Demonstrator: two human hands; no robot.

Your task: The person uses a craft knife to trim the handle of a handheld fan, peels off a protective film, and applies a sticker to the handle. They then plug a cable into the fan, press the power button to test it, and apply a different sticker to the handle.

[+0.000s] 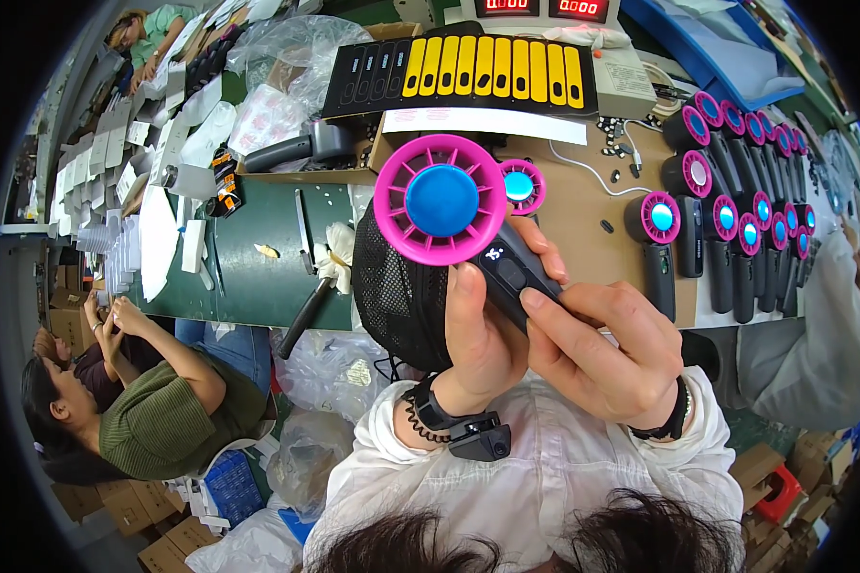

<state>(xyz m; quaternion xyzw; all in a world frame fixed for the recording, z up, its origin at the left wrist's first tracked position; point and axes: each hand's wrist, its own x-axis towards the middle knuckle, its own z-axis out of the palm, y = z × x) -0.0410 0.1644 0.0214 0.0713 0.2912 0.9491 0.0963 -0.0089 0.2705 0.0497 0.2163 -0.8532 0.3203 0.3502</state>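
Note:
A handheld fan [441,201] with a pink grille, blue centre and dark grey handle is held up before me. Around its handle, just below the grille, wraps my left hand [485,334], thumb in front. My right hand [613,351] pinches the lower handle, thumb and fingertips against its face below a small button. Whether a small piece sits under those fingertips is hidden. Behind the fan lies a black mesh bag [397,291], and a second pink-rimmed fan [519,186] shows partly beside the grille.
Several pink-rimmed fans [661,218] lie in rows at right. Beyond my hands is a black sheet with yellow stickers [483,76], near a white power unit [624,84]. A cloth-headed mallet [306,315] overhangs the green table's edge. A seated person [177,406] is at left.

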